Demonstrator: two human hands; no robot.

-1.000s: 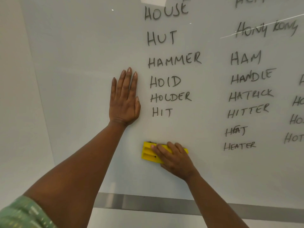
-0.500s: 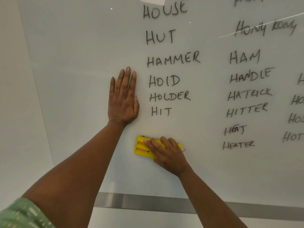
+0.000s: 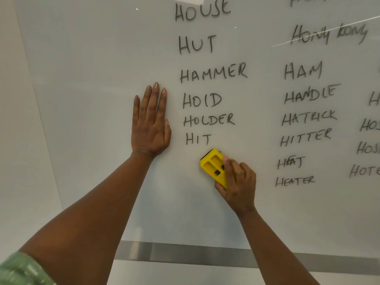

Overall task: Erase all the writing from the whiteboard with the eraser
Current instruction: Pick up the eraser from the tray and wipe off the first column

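The whiteboard (image 3: 92, 68) fills the view, with black handwritten words in columns: HOUSE, HUT, HAMMER, HOID, HOLDER and HIT (image 3: 198, 139) in the left column, HAM down to HEATER (image 3: 295, 181) in the middle, more cut off at the right edge. My right hand (image 3: 238, 186) grips the yellow eraser (image 3: 213, 166), tilted and pressed to the board just below HIT. My left hand (image 3: 151, 122) lies flat on the board with straight fingers, left of HOID and HOLDER.
A grey metal strip (image 3: 185, 251) runs along the board's bottom edge. A pale wall (image 3: 18, 161) borders the board on the left. A thin bright line (image 3: 320, 31) crosses the words Hong Kong at the upper right.
My right hand has carried the eraser up and to the right, and turned it from lying level to tilted. It now sits just under HIT. My left hand has stayed put.
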